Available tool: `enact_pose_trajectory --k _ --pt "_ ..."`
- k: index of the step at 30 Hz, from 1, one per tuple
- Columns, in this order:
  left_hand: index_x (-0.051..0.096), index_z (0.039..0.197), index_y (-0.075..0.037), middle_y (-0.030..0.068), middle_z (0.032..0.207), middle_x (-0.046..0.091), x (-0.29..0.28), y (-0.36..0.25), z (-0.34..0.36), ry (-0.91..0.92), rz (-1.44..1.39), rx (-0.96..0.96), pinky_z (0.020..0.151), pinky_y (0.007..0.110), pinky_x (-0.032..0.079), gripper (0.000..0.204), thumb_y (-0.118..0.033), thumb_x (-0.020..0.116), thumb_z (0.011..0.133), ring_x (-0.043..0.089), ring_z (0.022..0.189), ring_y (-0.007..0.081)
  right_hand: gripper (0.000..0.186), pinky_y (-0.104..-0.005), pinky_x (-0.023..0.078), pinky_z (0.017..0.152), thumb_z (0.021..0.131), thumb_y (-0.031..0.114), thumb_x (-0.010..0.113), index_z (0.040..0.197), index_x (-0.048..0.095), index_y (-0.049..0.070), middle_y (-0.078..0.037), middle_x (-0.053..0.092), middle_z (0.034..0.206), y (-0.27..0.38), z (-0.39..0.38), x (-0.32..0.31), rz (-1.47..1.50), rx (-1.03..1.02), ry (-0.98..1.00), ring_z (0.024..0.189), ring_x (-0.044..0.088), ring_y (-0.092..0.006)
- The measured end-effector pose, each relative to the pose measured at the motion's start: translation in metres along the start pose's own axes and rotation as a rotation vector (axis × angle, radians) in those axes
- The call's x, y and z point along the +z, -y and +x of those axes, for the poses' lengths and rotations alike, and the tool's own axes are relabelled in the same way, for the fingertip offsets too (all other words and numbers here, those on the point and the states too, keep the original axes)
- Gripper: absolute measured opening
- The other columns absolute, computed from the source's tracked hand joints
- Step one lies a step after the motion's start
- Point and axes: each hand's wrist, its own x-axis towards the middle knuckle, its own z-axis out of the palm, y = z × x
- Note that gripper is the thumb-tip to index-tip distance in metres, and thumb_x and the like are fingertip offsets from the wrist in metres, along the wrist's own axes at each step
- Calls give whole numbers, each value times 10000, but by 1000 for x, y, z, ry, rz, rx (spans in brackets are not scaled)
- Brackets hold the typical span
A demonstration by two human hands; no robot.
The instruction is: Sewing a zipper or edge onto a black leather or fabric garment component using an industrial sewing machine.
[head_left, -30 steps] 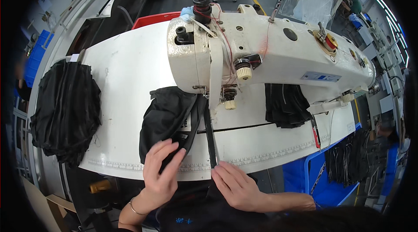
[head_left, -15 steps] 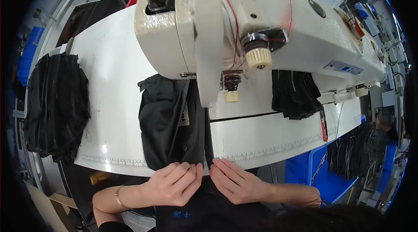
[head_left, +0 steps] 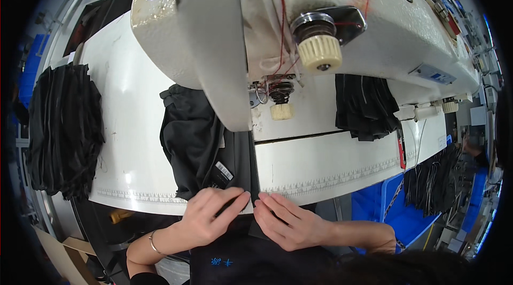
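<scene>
A white sewing machine (head_left: 144,39) fills the top of the head view, its needle area partly hidden. A piece of black fabric (head_left: 189,135) with a white label lies on the worktable (head_left: 128,71) under it. A black zipper strip (head_left: 250,162) runs down the fabric's right side to the front edge. My left hand (head_left: 211,215) is closed on the fabric's lower right part. My right hand (head_left: 286,221), just beside it, pinches the lower end of the zipper strip with curled fingers.
A stack of black fabric (head_left: 64,130) is at the left. Another black pile (head_left: 363,108) and red-handled snips (head_left: 401,148) lie at the right. A blue bin (head_left: 377,202) and hanging black strips (head_left: 430,180) are below the right edge, and a cardboard box (head_left: 56,247) is at lower left.
My left hand has moved down and right from atop the fabric to beside my right hand and closed. The machine now looms larger in view, with more fabric visible along the zipper.
</scene>
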Motion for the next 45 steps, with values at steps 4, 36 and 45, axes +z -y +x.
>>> enact_pose_trajectory --k 4,36,45 --pt "657 915 33 116 995 641 -28 0 15 -54 16 70 601 246 456 331 -7 600 591 549 722 179 302 -402 454 941 760 150 522 964 617 -52 -164 597 1029 0 -2 1 -5 -10 2 1029 580 -307" --pt "668 874 -59 64 996 678 -57 24 -6 39 318 145 628 236 387 172 -40 566 737 554 705 122 239 -369 457 917 768 131 538 926 627 -25 -138 609 983 3 -1 -1 -64 19 -7 1005 602 -290" --pt "650 859 21 153 1037 641 -4 1 10 123 371 296 544 186 396 182 -58 576 713 544 691 139 263 -384 444 946 798 165 509 942 637 -15 -143 609 1006 7 4 2 -39 35 1 1021 602 -295"
